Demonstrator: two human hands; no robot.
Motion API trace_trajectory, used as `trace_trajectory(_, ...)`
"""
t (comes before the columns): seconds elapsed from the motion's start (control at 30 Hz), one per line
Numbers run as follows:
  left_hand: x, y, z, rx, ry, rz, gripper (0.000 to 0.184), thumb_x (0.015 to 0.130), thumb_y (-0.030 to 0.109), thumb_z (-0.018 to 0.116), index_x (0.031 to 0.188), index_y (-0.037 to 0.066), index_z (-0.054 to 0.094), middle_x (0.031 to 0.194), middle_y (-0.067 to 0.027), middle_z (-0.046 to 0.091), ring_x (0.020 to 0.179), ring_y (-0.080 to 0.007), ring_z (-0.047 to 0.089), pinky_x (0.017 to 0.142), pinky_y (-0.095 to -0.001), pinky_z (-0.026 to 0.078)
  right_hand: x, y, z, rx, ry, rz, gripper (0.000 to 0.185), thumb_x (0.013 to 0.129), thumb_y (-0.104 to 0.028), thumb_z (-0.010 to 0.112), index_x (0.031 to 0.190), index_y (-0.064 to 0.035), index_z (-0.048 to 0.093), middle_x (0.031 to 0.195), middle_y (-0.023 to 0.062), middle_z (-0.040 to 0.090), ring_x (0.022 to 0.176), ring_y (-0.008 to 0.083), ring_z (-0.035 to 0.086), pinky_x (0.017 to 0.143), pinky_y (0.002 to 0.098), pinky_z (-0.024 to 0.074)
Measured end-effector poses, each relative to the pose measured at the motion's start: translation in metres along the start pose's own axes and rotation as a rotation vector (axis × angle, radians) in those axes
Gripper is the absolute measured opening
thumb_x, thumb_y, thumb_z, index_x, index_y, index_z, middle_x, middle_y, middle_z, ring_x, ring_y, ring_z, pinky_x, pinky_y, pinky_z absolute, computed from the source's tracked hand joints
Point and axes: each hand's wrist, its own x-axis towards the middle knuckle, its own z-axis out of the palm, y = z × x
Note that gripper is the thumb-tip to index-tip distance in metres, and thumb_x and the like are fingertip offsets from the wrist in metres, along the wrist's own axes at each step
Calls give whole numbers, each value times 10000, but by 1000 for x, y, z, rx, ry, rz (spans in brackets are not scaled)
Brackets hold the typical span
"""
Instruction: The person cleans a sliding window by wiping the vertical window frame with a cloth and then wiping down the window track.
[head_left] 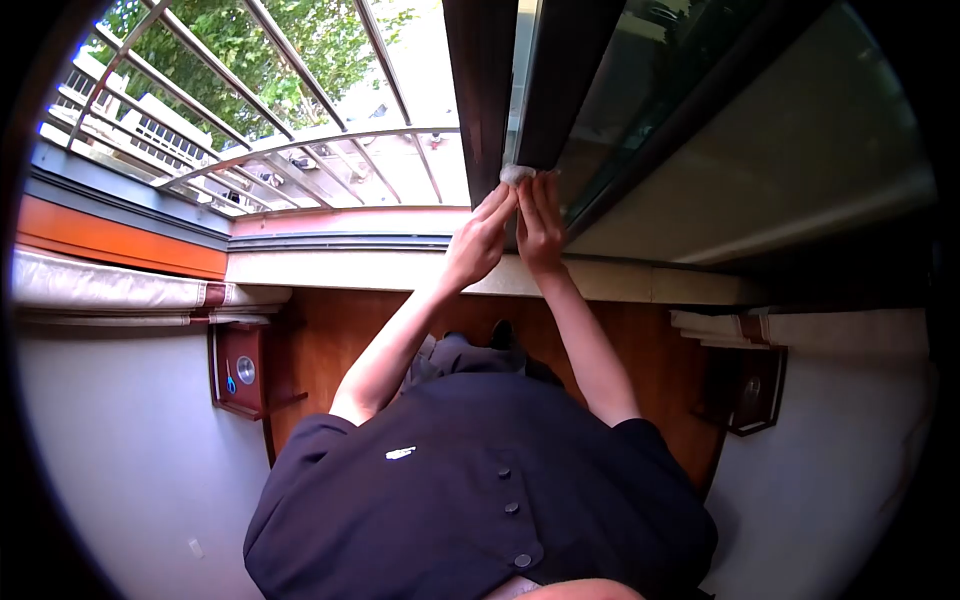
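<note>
While the left hand (pixel 478 240) and right hand (pixel 540 228) are together near twelve o'clock, their fingers press a pale cloth (pixel 516 174) against the dark window frame (pixel 485 110); metal bars (pixel 290 143) stand near ten o'clock.

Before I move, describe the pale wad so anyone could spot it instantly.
At top centre, find the dark window frames. Follow them down to where left hand and right hand converge. The pale wad is the small lump there, whitish against near-black frames.

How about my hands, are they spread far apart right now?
No, the left hand and the right hand are close together, both at a whitish wad by the dark window frame.
</note>
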Motion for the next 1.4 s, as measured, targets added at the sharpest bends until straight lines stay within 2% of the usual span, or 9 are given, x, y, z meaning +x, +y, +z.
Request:
trace_trajectory(0.2,1,-6,-8,-25,-73,25,709,902,-92,517,1603,-3,457,1625,-299,460,1508,-463,449,1203,-475,445,0,-2,8,-21,52,23,411,976,57,710,1384,2,723,1429,252,684,1386,462,612,1136,522,541)
trace_trajectory(0.27,1,-5,-10,-47,-104,4,706,916,-79,518,1613,-5,435,1639,-305,434,1503,-469,447,1199,-475,447,-4,-5,10,-42,65,30,411,974,60,712,1381,1,725,1425,252,686,1381,463,616,1131,518,546)
trace_trajectory(0.3,3,-8,-11,-34,-140,9,745,939,-56,518,1666,30,379,1687,-315,366,1522,-475,425,1219,-478,426,-2,-3,12,-51,77,30,411,972,62,713,1378,0,727,1420,252,688,1376,464,620,1125,515,551)
trace_trajectory(0.43,-3,-13,-7,-77,-146,11,747,939,-53,520,1666,11,363,1688,-325,355,1526,-482,414,1219,-486,425,-12,-4,14,-62,107,37,406,970,65,711,1370,-2,731,1416,253,690,1367,464,627,1115,511,558)
trace_trajectory(0.77,-19,-43,33,-45,32,101,730,911,-71,540,1625,-50,390,1636,-350,411,1515,-476,436,1199,-485,450,-44,13,41,-34,137,31,383,1009,25,675,1391,42,696,1450,281,657,1396,480,595,1130,520,542)
trace_trajectory(0.93,-41,-80,74,-47,123,157,686,957,-71,511,1633,-37,400,1662,-366,371,1520,-515,408,1208,-487,437,-82,32,62,-17,189,-7,373,1009,12,679,1379,58,695,1436,297,661,1399,489,590,1118,532,550)
trace_trajectory(1.17,-51,-124,108,-46,210,237,741,901,-113,497,1632,-31,411,1664,-367,369,1516,-525,412,1202,-493,439,-116,58,93,-71,280,-119,359,1017,-35,693,1355,86,695,1397,323,674,1377,511,601,1105,555,555)
trace_trajectory(1.33,-73,-151,127,-122,240,257,675,946,-93,523,1613,-54,428,1664,-329,407,1533,-479,426,1217,-465,431,-145,66,107,-99,278,-155,411,1004,-78,723,1365,113,675,1414,348,652,1385,530,588,1116,566,540)
trace_trajectory(1.4,-77,-166,134,-188,255,261,702,925,-125,492,1620,-43,435,1674,-296,425,1553,-433,434,1244,-442,402,-151,66,107,-79,263,-166,478,979,-121,769,1378,118,661,1451,357,622,1409,536,564,1125,564,530)
